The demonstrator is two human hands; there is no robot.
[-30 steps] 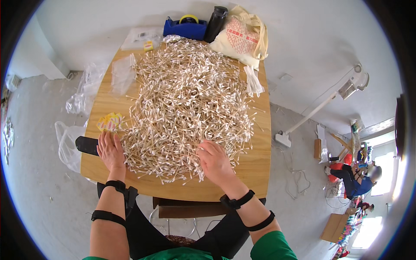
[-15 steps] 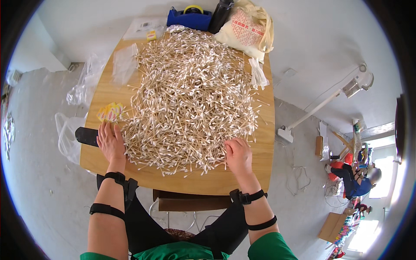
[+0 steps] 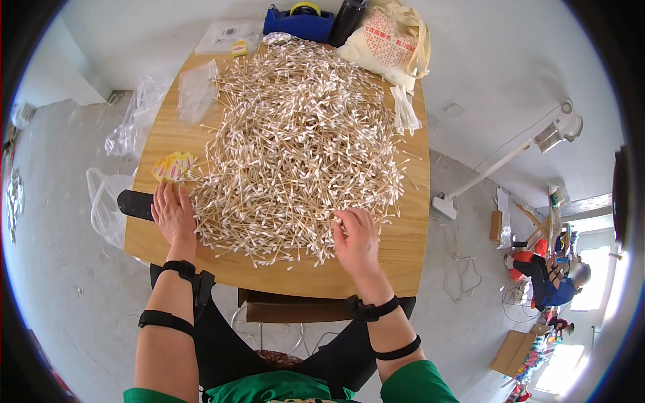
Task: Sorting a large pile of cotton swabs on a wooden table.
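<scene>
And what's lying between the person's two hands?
Swabs: the near part of the heap lies between the left hand and the right hand, as the head view shows.

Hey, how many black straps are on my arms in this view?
4: a left wrist strap, a left forearm strap, a right wrist strap and a right forearm strap. Your green sleeves could hide more.

before me stands a pale wood-grained table with curved edges (image 3: 402, 269). past its far end i see a smooth white wall (image 3: 490, 47); to either side of me spreads a dull grey floor (image 3: 60, 221). over to my right, two bright rectangular windows (image 3: 594, 275) glare white.
</scene>
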